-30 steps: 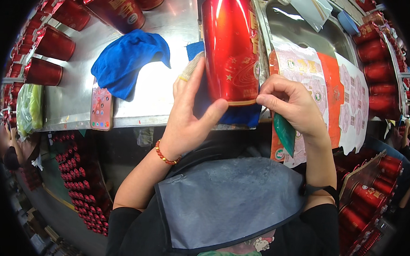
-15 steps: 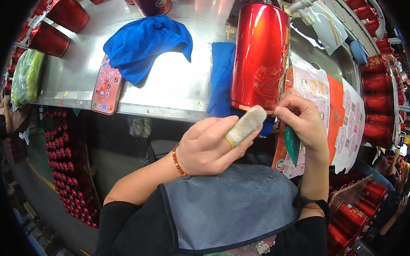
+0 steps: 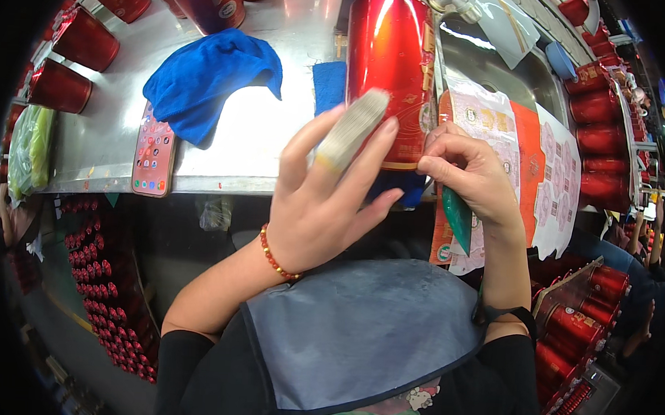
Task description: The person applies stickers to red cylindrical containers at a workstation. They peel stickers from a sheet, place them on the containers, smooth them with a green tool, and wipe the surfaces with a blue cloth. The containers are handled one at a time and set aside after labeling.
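Observation:
A shiny red cylinder [image 3: 387, 54] with gold decoration lies on its side on the metal bench, its gold-rimmed end toward me. The fingers of my left hand [image 3: 321, 214] are spread over its near left part, slightly blurred. One finger wears a whitish knitted finger sleeve [image 3: 354, 127] with a yellow band; whether the fingertips touch the cylinder is unclear. My right hand [image 3: 471, 173] is closed, thumb and forefinger pinched at the rim's right corner. A green pointed piece [image 3: 456, 220] hangs from its curled fingers. Beneath the cylinder is a blue cloth [image 3: 328, 87].
A phone [image 3: 153, 159] lies partly under a crumpled blue cloth [image 3: 212, 76] on the metal bench [image 3: 253, 145]. Printed sheets [image 3: 525, 134] overlap the sink [image 3: 531, 75] at right. Red cups [image 3: 87, 37] stand far left, and several red cylinders [image 3: 603, 138] line the right side.
My left hand has opened its fingers and moved up and left over the cylinder. The view has shifted, so the bench things sit further left. My right hand stays pinched at the rim.

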The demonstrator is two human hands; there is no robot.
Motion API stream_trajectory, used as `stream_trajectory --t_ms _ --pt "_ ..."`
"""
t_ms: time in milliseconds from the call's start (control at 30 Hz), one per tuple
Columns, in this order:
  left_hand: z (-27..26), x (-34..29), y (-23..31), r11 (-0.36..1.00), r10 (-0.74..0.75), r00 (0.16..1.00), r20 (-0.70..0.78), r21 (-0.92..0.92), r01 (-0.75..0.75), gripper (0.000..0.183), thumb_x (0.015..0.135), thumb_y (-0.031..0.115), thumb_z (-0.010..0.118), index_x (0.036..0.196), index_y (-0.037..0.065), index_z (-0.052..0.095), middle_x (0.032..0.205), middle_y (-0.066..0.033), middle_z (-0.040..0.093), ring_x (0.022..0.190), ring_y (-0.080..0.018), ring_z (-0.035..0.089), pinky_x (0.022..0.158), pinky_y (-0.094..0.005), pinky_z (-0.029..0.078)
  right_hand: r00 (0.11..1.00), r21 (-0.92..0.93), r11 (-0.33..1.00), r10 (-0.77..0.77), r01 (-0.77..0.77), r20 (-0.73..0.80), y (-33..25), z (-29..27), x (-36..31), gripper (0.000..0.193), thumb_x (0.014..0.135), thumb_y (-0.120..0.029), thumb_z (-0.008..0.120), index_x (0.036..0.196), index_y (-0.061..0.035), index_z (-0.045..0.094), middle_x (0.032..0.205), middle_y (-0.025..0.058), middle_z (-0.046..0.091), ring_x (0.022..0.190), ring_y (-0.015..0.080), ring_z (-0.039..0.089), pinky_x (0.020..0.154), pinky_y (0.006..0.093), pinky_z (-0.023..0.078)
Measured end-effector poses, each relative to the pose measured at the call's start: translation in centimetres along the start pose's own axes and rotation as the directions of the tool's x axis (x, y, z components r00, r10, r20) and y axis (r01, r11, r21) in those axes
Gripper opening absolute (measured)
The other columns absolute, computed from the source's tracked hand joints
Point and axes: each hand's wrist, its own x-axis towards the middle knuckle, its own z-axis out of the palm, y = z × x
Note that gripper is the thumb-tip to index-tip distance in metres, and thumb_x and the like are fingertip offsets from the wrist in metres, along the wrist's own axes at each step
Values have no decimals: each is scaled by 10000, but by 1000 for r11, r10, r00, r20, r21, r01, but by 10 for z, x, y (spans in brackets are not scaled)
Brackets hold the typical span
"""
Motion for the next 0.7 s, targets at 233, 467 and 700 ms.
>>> stream_trajectory --t_ms 233,467,700 --pt "17 22 -6 999 0 1000 4 38 0 818 695 138 849 1435 -6 534 1493 -177 503 1339 -360 509 1085 -425 470 998 -16 1000 3 -2 55 -2 -4 -3 125 924 -125 745 880 -15 706 973 12 583 865 70 535 741 224 430" --pt "16 16 -14 998 -51 999 -1 -35 51 858 698 161 897 1447 -21 519 1480 -210 514 1299 -369 551 1060 -419 494 997 -15 1000 -13 15 79 -3 -11 -6 92 909 -99 743 900 -8 729 1030 43 612 904 87 556 772 233 448" --pt "16 12 -17 992 -76 997 6 -100 76 920 710 178 906 1501 0 470 1495 -233 508 1317 -378 555 1083 -420 471 991 18 999 -50 48 122 -17 -18 -16 84 907 -69 717 896 7 752 1040 76 631 942 120 585 816 252 465"
